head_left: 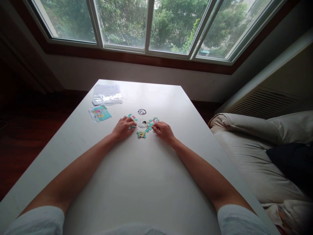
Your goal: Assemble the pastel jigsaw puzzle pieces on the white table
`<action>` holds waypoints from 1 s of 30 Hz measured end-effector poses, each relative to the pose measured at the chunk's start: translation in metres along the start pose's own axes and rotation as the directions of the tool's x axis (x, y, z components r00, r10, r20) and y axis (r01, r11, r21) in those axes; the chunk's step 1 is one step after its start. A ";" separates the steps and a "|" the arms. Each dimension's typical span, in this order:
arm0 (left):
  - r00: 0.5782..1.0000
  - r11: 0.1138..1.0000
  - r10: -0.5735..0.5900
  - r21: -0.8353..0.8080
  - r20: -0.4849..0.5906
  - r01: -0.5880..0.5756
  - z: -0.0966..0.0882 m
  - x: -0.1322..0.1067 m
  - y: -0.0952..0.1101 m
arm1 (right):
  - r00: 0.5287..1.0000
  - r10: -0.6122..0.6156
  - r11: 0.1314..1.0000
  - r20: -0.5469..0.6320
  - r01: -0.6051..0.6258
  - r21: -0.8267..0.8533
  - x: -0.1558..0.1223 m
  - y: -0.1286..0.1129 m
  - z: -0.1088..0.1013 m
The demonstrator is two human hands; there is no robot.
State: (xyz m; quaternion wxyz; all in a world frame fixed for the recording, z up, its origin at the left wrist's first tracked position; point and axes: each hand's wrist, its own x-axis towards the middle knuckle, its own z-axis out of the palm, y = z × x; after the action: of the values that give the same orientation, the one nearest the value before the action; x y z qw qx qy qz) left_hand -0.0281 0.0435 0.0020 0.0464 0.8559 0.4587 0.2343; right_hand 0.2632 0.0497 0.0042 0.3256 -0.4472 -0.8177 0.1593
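Note:
Small jigsaw puzzle pieces [149,126], mostly teal with some pink, lie scattered on the white table. A joined patch of puzzle pieces [141,134], with yellow in it, sits nearer to me between my hands. My left hand [124,126] rests on the table with fingers spread and curved, its tips over pieces at the left. At the right, my right hand [164,131] has thumb and fingers drawn together at the edge of the loose pieces. Whatever is between those fingertips is too small to make out. A round grey-white disc [142,123] lies between both hands.
Beyond the disc is a smaller round dark-and-white piece [141,112]. A colourful picture sheet [100,113] and a clear plastic packet [107,94] lie at the table's far left. The white table [137,182] stands before a window, with a pale sofa [244,156] at right.

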 end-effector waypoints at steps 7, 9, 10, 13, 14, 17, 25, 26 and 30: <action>0.998 0.998 -0.044 0.034 -0.046 0.045 0.001 -0.002 -0.008 | 0.959 0.283 0.805 -0.019 -0.227 0.549 0.007 0.009 -0.008; 0.996 0.997 -0.063 0.042 -0.058 0.065 0.002 -0.003 -0.009 | 0.954 0.296 0.797 -0.047 -0.219 0.562 0.007 0.013 -0.010; 0.995 0.996 -0.075 0.045 -0.064 0.078 0.003 -0.003 -0.010 | 0.954 0.296 0.804 -0.053 -0.218 0.553 0.007 0.013 -0.010; 0.992 0.993 -0.100 0.048 -0.073 0.104 0.005 -0.003 -0.011 | 0.957 0.284 0.846 -0.058 -0.222 0.485 0.004 0.012 -0.008; 0.992 0.993 -0.103 0.049 -0.073 0.107 0.005 -0.003 -0.011 | 0.961 0.269 0.865 -0.059 -0.214 0.454 0.003 0.012 -0.006; 0.989 0.991 -0.116 0.059 -0.087 0.122 0.006 -0.003 -0.012 | 0.982 0.177 0.929 -0.061 -0.146 0.341 0.001 0.010 -0.002; 0.941 0.957 -0.269 0.053 -0.204 0.285 0.001 -0.003 -0.025 | 0.998 -0.053 0.998 -0.032 0.054 0.042 0.001 0.010 0.005; 0.937 0.954 -0.281 0.048 -0.209 0.297 0.001 -0.003 -0.028 | 0.997 -0.075 0.997 -0.020 0.076 0.019 0.000 0.010 0.006; 0.924 0.945 -0.313 0.030 -0.218 0.327 0.003 -0.004 -0.034 | 0.990 -0.141 0.989 0.004 0.141 -0.044 -0.002 0.008 0.008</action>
State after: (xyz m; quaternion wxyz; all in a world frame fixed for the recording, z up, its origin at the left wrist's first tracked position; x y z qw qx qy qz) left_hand -0.0546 0.0602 -0.0117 0.0068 0.7409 0.6021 0.2976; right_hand 0.2634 0.0529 -0.0073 0.3259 -0.3953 -0.8507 0.1177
